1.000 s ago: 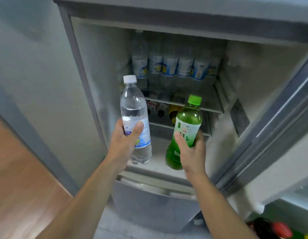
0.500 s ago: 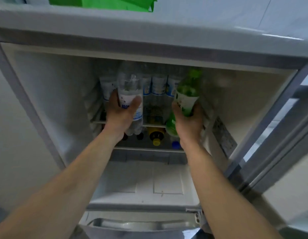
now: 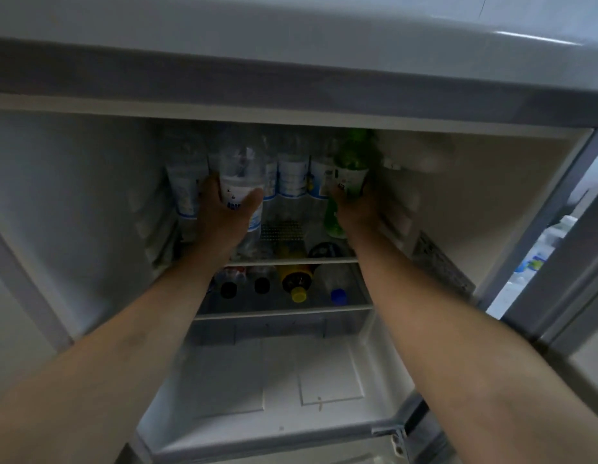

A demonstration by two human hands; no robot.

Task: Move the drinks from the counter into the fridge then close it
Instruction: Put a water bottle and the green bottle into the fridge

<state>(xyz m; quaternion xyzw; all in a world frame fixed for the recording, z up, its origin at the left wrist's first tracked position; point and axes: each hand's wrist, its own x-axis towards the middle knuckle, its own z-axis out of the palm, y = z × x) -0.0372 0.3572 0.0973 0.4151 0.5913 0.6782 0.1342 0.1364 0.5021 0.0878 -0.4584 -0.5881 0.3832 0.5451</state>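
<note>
Clear water bottle (image 3: 241, 175) with a white and blue label is standing upright at the top shelf (image 3: 290, 261) of the open fridge (image 3: 90, 195), and the green bottle (image 3: 349, 175) with a white label is sitting upright over on the right.

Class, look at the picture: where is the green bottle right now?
In the head view, the green bottle is held in the right hand, at the right end of the fridge's top shelf, beside the row of water bottles.
</note>
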